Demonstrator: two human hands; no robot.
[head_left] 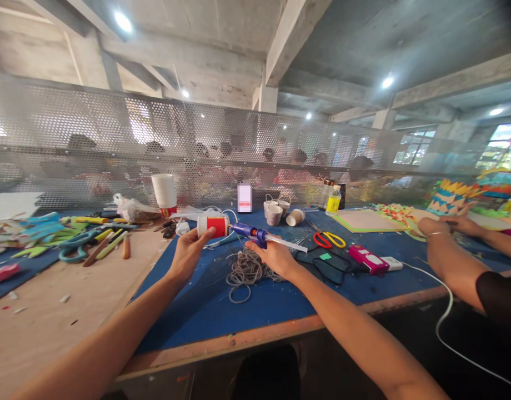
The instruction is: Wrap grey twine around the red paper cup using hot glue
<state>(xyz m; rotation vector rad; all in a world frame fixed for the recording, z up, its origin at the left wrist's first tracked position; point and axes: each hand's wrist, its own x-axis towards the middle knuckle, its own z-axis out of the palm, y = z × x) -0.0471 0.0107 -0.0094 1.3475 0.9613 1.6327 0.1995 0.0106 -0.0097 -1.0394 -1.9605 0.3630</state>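
Note:
A red and white paper cup [216,226] lies sideways in my left hand [190,248], its base facing right. My right hand [276,254] is wrapped round a blue hot glue gun [250,230], with a clear glue stick [292,245] poking out of its back end. The gun's nozzle points left and is at the cup's base; whether it touches cannot be made out. Beneath my right hand lies a tangled heap of grey-brown cord [248,270] on the blue mat [189,318].
Behind stand a stack of white cups [164,191], a phone [244,199] and several small cord-wrapped cups [273,213]. To the right lie scissors [328,239] and a magenta power strip [367,259] with a white cable. A co-worker's hands [441,226] work at far right. Blue scissors [75,246] lie left.

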